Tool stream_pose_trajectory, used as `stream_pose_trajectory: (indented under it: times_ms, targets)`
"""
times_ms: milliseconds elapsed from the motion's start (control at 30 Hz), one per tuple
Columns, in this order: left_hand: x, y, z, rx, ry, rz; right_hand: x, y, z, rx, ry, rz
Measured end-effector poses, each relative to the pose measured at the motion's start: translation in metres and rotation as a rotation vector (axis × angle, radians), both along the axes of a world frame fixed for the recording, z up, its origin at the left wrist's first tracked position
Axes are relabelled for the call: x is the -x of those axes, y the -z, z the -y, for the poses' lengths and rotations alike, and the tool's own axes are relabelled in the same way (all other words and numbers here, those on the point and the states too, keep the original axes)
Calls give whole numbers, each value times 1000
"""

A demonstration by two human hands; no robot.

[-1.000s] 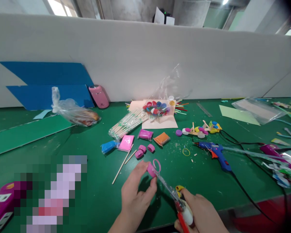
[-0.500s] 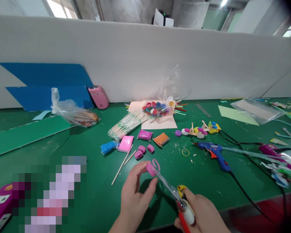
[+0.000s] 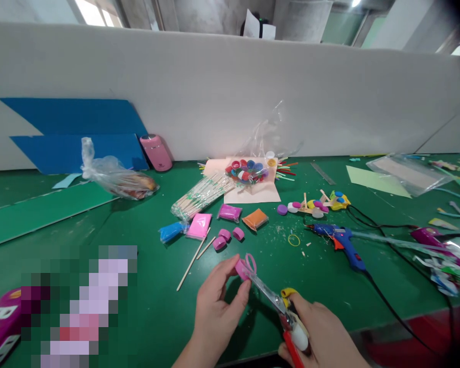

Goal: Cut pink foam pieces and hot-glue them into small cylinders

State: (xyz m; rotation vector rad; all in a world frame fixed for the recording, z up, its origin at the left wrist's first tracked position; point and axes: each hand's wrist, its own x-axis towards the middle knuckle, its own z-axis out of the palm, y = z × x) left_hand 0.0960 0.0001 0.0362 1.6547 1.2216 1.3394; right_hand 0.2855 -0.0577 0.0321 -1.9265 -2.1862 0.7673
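Note:
Between the thumb and fingers of my left hand (image 3: 222, 299) is a pink bottle cap (image 3: 242, 269). A thin pink ring (image 3: 251, 263) stands out from the cap's right side. My right hand (image 3: 322, 327) is wrapped round the handles of scissors (image 3: 270, 295), whose grips show yellow, red and white. The blades point up and left, their tips at the cap and its ring. Just beyond my left hand lie several more pink caps (image 3: 224, 235), near two thin wooden sticks (image 3: 191, 266).
Packets of modelling clay, among them an orange packet (image 3: 255, 219), lie mid-table. A blue glue gun (image 3: 339, 235) with a cord is on the right. Behind are bundled wooden sticks (image 3: 201, 197), a bag of bottle caps (image 3: 249, 171) and a pink flask (image 3: 156, 153). A power strip (image 3: 3, 322) is front left.
My left hand and the cap have shifted slightly right. The scissors stay at the cap, and the thin ring has turned a little more upright.

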Motion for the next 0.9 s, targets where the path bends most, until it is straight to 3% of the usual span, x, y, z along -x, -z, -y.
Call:
stream_pose_trajectory:
  times_ms: [333, 633, 900]
  targets:
    - [0, 8, 2, -96, -32, -89, -2, 7, 0, -37, -25, 29]
    - [-3, 5, 1, -142, -37, -121, 3, -4, -2, -24, -41, 28]
    - [-4, 5, 5, -29, -77, 37, 4, -3, -2, 11, -17, 79]
